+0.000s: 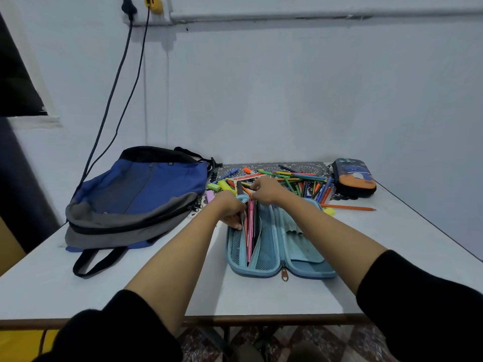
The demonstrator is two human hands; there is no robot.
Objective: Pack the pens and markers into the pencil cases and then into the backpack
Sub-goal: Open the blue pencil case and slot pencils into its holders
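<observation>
Well left of the open light-blue pencil case, the blue-and-grey backpack lies flat on the worktop. Now the left grip: it's curled round the edge of the case's left half, clenched on it by the mesh pocket. Inside that half a pink pen lies lengthwise among darker ones. At the case's far end, the right grip is bunched, fingers curled; whether it holds anything, I can't tell. Just beyond the case sprawls the pile of pens and markers. Off its far right corner lies a lone orange pencil, and behind that sits the dark pencil case, closed.
</observation>
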